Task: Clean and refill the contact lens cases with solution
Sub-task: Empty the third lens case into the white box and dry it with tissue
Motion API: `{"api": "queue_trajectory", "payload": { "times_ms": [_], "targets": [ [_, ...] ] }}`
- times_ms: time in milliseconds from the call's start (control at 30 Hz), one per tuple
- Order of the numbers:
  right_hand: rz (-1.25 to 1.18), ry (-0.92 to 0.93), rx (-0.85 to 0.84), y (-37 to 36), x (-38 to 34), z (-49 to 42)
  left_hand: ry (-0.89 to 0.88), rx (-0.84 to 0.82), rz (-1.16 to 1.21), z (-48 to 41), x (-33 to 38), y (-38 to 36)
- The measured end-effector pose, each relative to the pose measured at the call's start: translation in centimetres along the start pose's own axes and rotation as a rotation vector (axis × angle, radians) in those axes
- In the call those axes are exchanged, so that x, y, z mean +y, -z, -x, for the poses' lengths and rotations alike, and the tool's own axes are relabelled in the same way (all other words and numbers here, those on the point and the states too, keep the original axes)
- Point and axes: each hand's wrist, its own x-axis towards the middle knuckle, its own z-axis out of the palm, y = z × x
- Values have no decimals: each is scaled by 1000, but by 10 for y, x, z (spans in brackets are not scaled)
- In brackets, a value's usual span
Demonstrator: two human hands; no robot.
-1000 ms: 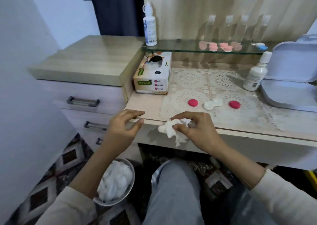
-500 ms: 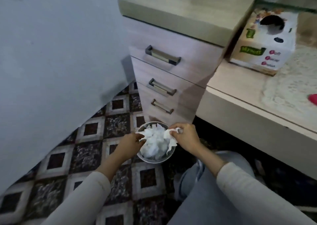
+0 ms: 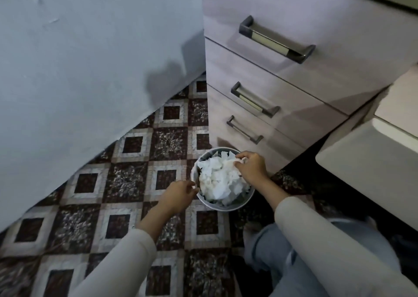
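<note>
A small round waste bin (image 3: 228, 206) stands on the patterned floor, heaped with crumpled white tissues (image 3: 218, 181). My right hand (image 3: 251, 167) rests on top of the heap at its far right side, fingers bent and pressing a tissue down into the pile. My left hand (image 3: 179, 193) grips the bin's left rim. The contact lens cases and the solution bottle are out of view.
A drawer unit (image 3: 282, 75) with three metal handles stands right behind the bin. The desk's front edge (image 3: 371, 158) juts out at the right. A grey wall (image 3: 90, 59) fills the left. My knee in jeans (image 3: 294, 251) is at the bottom right.
The view swung from the desk top down to the floor. My right hand carried the used tissue from the desk edge into the bin, and my left hand dropped to the bin's rim.
</note>
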Motion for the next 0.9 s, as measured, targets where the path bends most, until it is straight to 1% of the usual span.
{"api": "queue_trajectory", "payload": {
  "times_ms": [100,233,467,567,667,800,900],
  "targets": [
    [-37,-20,-14,-2,5,-9,13,-4,44,-5,-5,-4],
    [29,-21,-114,-1,10,-11,7,-5,62,-9,-6,-6],
    [91,-25,-185,6,10,-1,-4,17,61,-4,-3,-5],
    [127,1,-222,12,7,11,2,11,71,3,-1,-3],
    [95,44,-260,22,2,29,0,19,91,13,5,2],
    [53,132,-285,44,-8,54,-49,44,45,30,20,15],
    [78,214,-281,66,-16,73,-95,62,60,46,36,27]
  ]
}}
